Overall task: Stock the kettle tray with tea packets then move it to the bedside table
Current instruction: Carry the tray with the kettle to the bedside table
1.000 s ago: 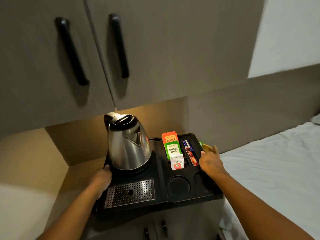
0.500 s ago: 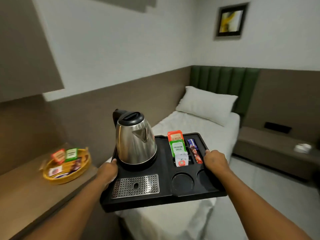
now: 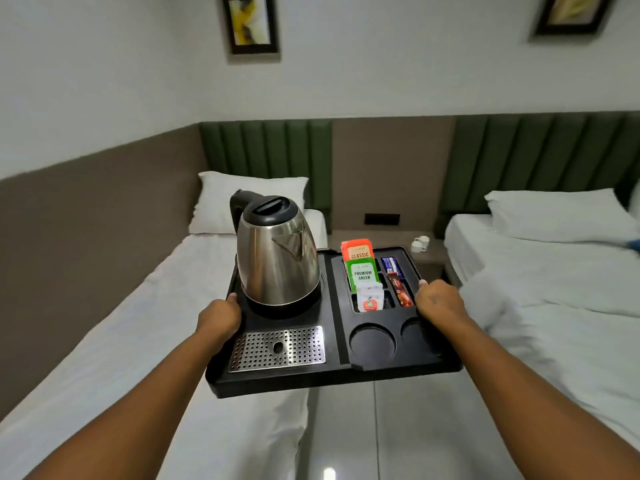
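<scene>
I hold the black kettle tray (image 3: 332,374) in the air between two beds. My left hand (image 3: 219,318) grips its left edge and my right hand (image 3: 439,301) grips its right edge. A steel kettle (image 3: 277,252) stands on the tray's back left. Tea packets (image 3: 362,273) in orange, green and white stand upright in a slot, with sachets (image 3: 398,282) beside them. The bedside table (image 3: 381,237) stands ahead between the beds, partly hidden behind the tray.
A white bed (image 3: 138,341) lies to the left and another bed (image 3: 554,289) to the right. Two white cups (image 3: 420,243) sit on the bedside table. A tiled floor aisle (image 3: 381,427) runs between the beds. A wall socket (image 3: 382,219) is above the table.
The tray was lifted off the counter under the cabinets and carried round. My view has turned from the counter and yellow basket toward the aisle and the bedside table.
</scene>
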A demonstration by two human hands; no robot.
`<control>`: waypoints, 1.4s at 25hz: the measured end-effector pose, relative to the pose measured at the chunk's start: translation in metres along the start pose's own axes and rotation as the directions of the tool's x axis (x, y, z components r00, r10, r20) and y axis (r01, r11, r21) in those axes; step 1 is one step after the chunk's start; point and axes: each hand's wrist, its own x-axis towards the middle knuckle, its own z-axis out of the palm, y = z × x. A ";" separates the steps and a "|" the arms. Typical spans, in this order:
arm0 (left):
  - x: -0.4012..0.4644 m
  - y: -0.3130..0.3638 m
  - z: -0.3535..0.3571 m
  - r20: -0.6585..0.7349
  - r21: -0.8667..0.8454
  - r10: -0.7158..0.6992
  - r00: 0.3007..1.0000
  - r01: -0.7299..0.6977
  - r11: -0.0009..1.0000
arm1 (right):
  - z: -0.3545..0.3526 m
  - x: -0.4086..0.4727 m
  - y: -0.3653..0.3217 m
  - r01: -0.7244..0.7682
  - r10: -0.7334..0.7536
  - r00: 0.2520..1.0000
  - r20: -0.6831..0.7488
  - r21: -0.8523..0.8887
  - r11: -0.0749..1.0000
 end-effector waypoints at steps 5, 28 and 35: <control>0.130 0.120 0.096 0.053 0.040 0.072 0.996 -0.074 0.996 | 0.019 0.161 0.003 -0.118 0.118 0.992 -0.049 0.002 0.993; 0.790 0.521 0.652 0.004 0.184 0.196 0.981 -0.193 0.964 | 0.313 1.046 0.027 -0.285 0.310 0.930 0.197 -0.146 0.947; 0.941 0.428 0.859 0.060 0.342 0.218 0.974 -0.225 0.912 | 0.504 1.162 0.120 -0.151 0.254 0.876 0.411 -0.266 0.952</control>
